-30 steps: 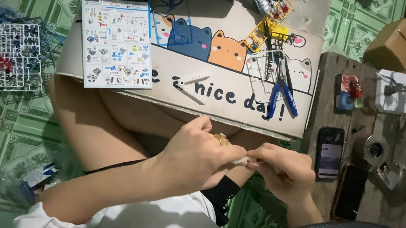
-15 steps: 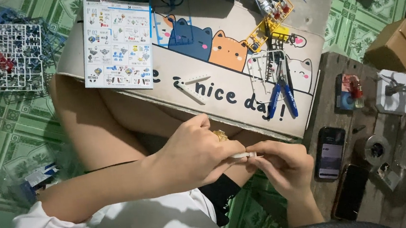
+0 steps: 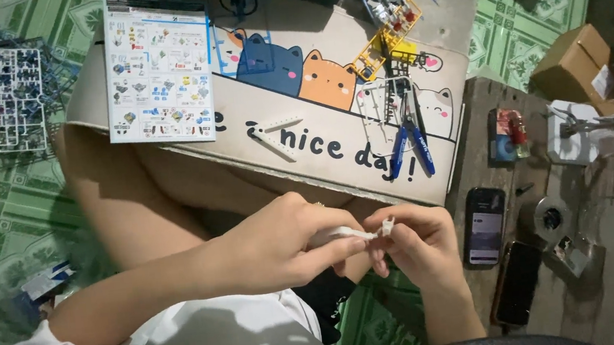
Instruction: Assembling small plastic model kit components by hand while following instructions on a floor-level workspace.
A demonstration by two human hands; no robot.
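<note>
- Two hands were held close together above the lap.
- A small white plastic part [image 3: 358,231] was pinched by the left hand [image 3: 277,247] fingers.
- Its other end was gripped by the right hand [image 3: 415,241].
- Blue pliers [image 3: 411,144] were left on the cardboard box [image 3: 335,147].

A small white plastic model part [image 3: 364,231], slim with a knobbed end, lies roughly level, just below the cat-printed cardboard box [image 3: 333,129].

Two phones [image 3: 485,224], one blue-handled nippers [image 3: 409,144], perhaps two cardboard boxes [image 3: 574,60].
</note>
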